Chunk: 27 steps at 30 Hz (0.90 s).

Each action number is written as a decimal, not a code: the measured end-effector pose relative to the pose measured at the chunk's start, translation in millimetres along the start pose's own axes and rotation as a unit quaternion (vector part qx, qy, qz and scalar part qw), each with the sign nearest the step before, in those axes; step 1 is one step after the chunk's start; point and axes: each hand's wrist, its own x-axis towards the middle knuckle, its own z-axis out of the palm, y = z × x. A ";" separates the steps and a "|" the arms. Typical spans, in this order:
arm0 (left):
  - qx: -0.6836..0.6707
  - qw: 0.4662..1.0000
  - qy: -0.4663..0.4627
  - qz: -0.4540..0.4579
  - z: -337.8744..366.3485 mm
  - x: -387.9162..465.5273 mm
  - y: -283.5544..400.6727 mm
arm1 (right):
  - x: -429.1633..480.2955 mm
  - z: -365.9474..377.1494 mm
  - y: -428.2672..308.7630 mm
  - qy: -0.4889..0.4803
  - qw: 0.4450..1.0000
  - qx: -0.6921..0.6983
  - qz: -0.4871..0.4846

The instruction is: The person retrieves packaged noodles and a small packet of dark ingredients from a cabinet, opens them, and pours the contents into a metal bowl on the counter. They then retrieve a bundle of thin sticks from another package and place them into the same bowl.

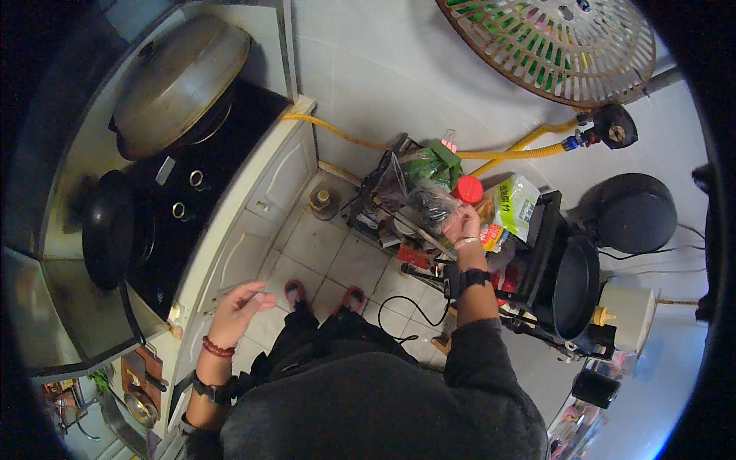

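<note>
My right hand (pixel 463 223) is over a shelf rack crowded with packages, its fingers closed on a clear plastic bag (pixel 434 207) with dark contents. Just beyond the fingers is a red lid (pixel 468 190). A green and white food packet (pixel 516 206) stands to the right of the hand, and a green plastic bag (pixel 432 167) lies behind it. My left hand (pixel 241 313) hangs above the floor beside the counter front, fingers apart and slightly curled, holding nothing. The lower part of the clear bag is partly hidden by my fingers.
At left, a large lidded metal pan (pixel 184 86) and a black wok (pixel 109 230) sit on the black gas stove (pixel 184 172). A bottle (pixel 324 204) stands on the floor by the cabinet. A frying pan (pixel 576 286) is right of the rack; a yellow gas hose (pixel 512 154) runs along the wall.
</note>
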 end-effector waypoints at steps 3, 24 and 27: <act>0.018 0.999 -0.048 0.004 18.5 28.7 15.9 | -10.3 53.3 18.0 0.109 0.987 -0.065 -0.101; -0.507 0.849 -0.087 0.121 64.6 31.2 58.2 | -8.8 321.6 183.8 -0.252 0.524 -0.690 -0.431; -0.478 0.871 -0.068 0.087 50.8 12.1 47.3 | -0.4 328.0 177.6 -0.317 0.527 -0.634 -0.468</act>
